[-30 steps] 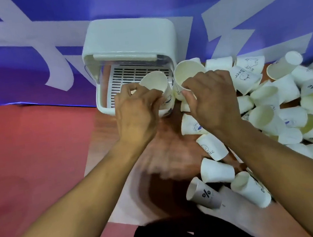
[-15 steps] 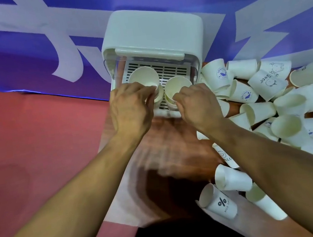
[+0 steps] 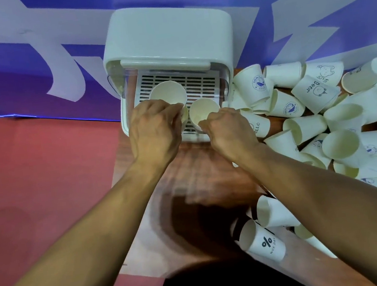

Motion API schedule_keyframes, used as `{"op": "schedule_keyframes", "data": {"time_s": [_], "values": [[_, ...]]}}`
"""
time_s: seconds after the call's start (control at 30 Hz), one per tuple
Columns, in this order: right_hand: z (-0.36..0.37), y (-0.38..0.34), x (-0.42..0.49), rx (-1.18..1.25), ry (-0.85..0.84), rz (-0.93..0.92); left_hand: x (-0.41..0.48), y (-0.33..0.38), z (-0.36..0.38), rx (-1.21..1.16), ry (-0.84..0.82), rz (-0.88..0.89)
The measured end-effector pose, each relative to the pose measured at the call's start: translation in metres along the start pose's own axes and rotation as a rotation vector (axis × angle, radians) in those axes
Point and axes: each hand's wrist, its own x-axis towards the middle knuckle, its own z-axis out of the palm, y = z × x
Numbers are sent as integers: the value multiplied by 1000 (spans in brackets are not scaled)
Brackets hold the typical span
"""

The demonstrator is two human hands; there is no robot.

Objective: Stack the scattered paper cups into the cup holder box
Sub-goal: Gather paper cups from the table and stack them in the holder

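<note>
1. A second ago the right hand (image 3: 229, 130) held its cup outside the cup holder box (image 3: 168, 32), off the box's right corner. That right-hand cup (image 3: 204, 113) now sits inside the box, over the slotted tray (image 3: 201, 84).
2. The left-hand cup (image 3: 168, 94) was then at the box's near edge. It now lies farther in, on the tray's left part, just beside the other cup.
3. The left hand (image 3: 155, 132) curls its fingers at the near rim of its cup. The right hand pinches the near rim of its own.
4. The box is white with rounded corners and a clear front flap. It stands at the far edge of the wooden table (image 3: 197, 165), against a blue banner (image 3: 24, 32).
5. Both cups are plain white with their open mouths up toward the camera.
6. The scattered cups (image 3: 340, 142) lie heaped to the right of the box, mostly on their sides, some printed. One cup marked "NICE DAY" (image 3: 265, 243) lies near, under the right forearm.
</note>
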Motion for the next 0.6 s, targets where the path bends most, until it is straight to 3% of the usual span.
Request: {"op": "schedule_keyframes", "data": {"time_s": [0.23,0.43,0.5,0.6], "values": [[8,5,-1,69,40,6,-12,-11,29,38,-305,-101],[1,9,-12,225,41,8,-6,-8,29,22,-471,-77],[-5,11,-23,289,151,25,-8,-9,31,17,-448,-53],[-14,23,-54,366,263,92,-25,-1,32,5,-211,-23]]}}
